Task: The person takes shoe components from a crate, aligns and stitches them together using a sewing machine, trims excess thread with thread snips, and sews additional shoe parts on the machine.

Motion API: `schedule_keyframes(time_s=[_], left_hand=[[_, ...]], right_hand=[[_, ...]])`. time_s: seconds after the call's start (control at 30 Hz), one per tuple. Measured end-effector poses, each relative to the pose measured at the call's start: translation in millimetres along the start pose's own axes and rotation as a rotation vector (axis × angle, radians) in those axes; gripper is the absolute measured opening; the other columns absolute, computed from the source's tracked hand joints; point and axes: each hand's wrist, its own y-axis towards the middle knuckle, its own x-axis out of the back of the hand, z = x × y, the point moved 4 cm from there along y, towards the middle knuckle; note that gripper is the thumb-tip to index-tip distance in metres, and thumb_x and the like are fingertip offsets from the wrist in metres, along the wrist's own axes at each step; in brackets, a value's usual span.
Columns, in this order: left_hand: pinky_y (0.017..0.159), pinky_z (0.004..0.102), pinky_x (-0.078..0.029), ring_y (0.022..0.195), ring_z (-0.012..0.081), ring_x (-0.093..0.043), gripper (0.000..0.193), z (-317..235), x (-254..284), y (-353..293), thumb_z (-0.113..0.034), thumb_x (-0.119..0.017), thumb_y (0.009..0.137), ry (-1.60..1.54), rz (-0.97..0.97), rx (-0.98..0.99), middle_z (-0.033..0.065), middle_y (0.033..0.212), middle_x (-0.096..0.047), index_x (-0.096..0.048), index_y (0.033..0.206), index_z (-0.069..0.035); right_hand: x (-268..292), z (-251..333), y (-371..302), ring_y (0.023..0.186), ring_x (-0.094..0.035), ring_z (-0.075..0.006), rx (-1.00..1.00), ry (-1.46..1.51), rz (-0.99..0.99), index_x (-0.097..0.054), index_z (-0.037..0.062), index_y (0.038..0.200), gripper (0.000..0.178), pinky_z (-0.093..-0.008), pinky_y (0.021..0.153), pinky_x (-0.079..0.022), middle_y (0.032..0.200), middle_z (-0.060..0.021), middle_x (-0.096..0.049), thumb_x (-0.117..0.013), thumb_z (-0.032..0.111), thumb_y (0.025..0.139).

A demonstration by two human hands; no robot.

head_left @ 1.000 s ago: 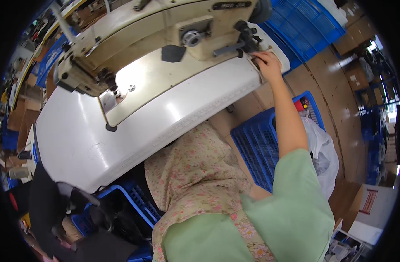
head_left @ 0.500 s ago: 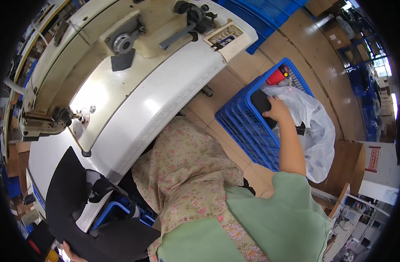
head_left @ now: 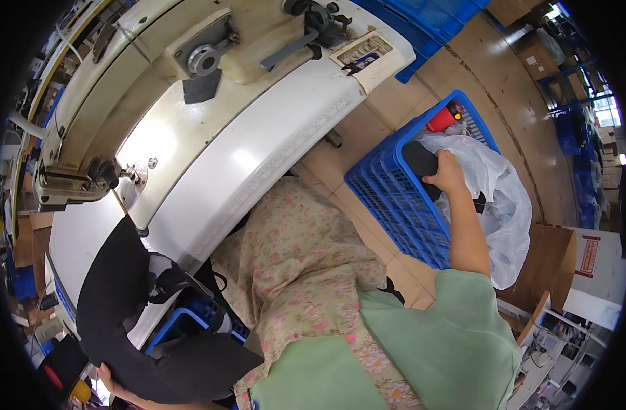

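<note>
At the lower left, my left hand is closed on the outer edge of a large black curved fabric piece, shaped like a thick C. Most of its fingers are hidden under the fabric. The far tip of the piece lies close to the sewing machine's needle area. Out to the right, my right hand grips a black fabric piece at the near side of a blue plastic basket. The thumb and fingers bend round its edge. White plastic bag film fills much of the basket.
A cream sewing machine stands on a white table. A red cylindrical object sits in the basket's far corner. Another blue crate is under the table edge, and more blue crates stand behind.
The view has shifted slightly, so the machine and basket sit a little further right. More of my left forearm shows below the curved piece. My right hand keeps its grip in the basket.
</note>
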Motion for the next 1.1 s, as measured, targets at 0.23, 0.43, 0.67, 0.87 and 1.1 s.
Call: schedule_keyframes(time_s=[0.23,0.43,0.67,0.87,1.1], left_hand=[[0.1,0.035,-0.048,0.112,0.0283,-0.06,0.042,10.7,28.5,-6.3,-0.018,-0.06,0.086,-0.63,-0.211,0.744,0.017,0.119,-0.062,-0.056,0.123,0.001],[0.09,0.0353,-0.053,0.102,0.0287,-0.065,0.049,-73.4,-70.3,22.8,-0.021,-0.06,0.081,-1.046,-0.005,0.818,0.0173,0.117,-0.064,-0.056,0.123,0.004],[0.077,0.0397,-0.061,0.086,0.0305,-0.071,0.032,-63.6,-103.8,11.5,-0.012,-0.058,0.085,-1.135,0.025,1.338,0.0201,0.102,-0.07,-0.063,0.11,0.007],[0.075,0.0385,-0.061,0.082,0.0296,-0.071,0.025,-22.0,-100.7,-5.6,-0.002,-0.058,0.082,-0.982,-0.006,1.453,0.0206,0.096,-0.07,-0.062,0.104,0.008],[0.075,0.0361,-0.06,0.081,0.0272,-0.071,0.029,3.3,-91.4,-5.8,0.0,-0.061,0.078,-0.891,-0.089,1.378,0.0182,0.092,-0.07,-0.062,0.105,0.008]], right_hand=[[8.1,10.6,-12.9,0.093,-0.061,-0.0402,0.07,0.025,-0.264,-0.053,0.0018,0.105,0.066,-0.0467,0.08,-0.049,0.095,-0.0212,-0.062,-0.084,0.032,0.056],[30.2,2.9,-25.3,0.114,-0.057,-0.0387,0.061,0.116,-0.36,-0.047,-0.0037,0.131,0.08,-0.0428,0.099,-0.044,0.122,-0.0239,-0.058,-0.079,0.026,0.064],[106.0,232.7,-77.6,0.099,-0.057,-0.019,0.777,1.252,0.52,-0.044,0.002,0.138,0.1,-0.0361,0.088,-0.048,0.131,-0.0162,-0.05,-0.08,0.057,0.063],[122.5,399.2,-126.6,0.128,-0.045,-0.0368,1.622,1.146,1.063,-0.052,0.0005,0.13,0.094,-0.0436,0.106,-0.035,0.152,-0.0255,-0.03,-0.081,0.053,0.058],[125.2,440.9,-144.0,0.126,-0.044,-0.0366,1.707,0.948,1.196,-0.048,0.0017,0.132,0.091,-0.0408,0.105,-0.036,0.147,-0.023,-0.032,-0.084,0.03,0.053]])
